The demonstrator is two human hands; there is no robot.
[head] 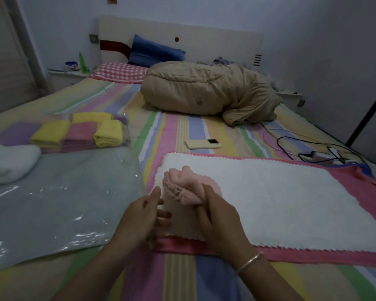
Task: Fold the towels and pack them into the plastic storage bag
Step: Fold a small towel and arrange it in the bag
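Note:
My right hand (220, 216) grips a bunched pale pink towel (182, 185) just above a white towel (269, 200) spread flat over a pink towel (313, 257). My left hand (141, 220) hovers beside the pink bundle with relaxed fingers, holding nothing. To the left lies the clear plastic storage bag (59, 205), flat on the bed. At its far end are folded yellow and pink towels (83, 133); whether they lie inside the bag I cannot tell. A folded white towel (9, 161) rests at the bag's left edge.
A striped bed sheet (182, 279) covers the bed. A phone (203, 144) lies beyond the white towel. Cables and a power strip (319, 155) sit at the right. A rolled tan quilt (206, 90) and pillows (154, 52) lie near the headboard.

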